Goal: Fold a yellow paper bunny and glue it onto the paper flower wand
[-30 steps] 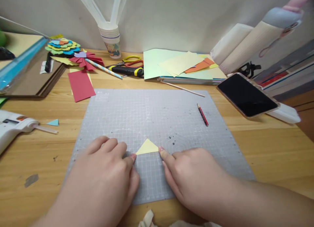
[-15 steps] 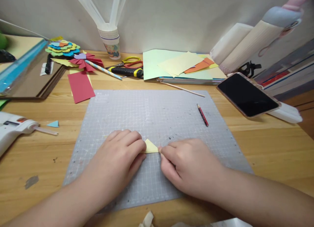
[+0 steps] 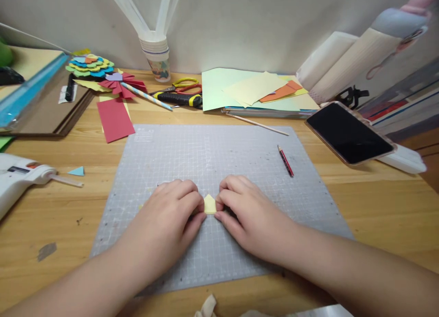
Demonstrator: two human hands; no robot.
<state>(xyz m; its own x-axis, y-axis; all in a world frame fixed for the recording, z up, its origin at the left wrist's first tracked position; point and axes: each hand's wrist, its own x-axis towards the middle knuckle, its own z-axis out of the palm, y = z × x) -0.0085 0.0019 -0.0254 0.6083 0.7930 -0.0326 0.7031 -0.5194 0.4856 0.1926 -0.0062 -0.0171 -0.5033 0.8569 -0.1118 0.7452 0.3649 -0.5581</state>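
Note:
A small folded piece of pale yellow paper [image 3: 210,204] lies on the grey cutting mat [image 3: 219,147], near its front middle. My left hand [image 3: 168,221] presses on the paper's left side with curled fingers. My right hand [image 3: 247,216] pinches the paper's right side, fingers closed over it. Only a small pointed tip of the paper shows between the two hands; the rest is hidden under my fingers.
A red pencil [image 3: 285,160] lies on the mat's right part. A phone [image 3: 349,132] leans at the right. Behind the mat are coloured paper sheets [image 3: 254,90], scissors [image 3: 183,85], a paper flower [image 3: 91,65], a red paper piece [image 3: 115,119]. A glue gun [image 3: 20,177] sits left.
Both hands have closed in over the yellow paper. The wide triangle seen a second ago has shrunk to a small tip between my fingers as its sides were folded inwards.

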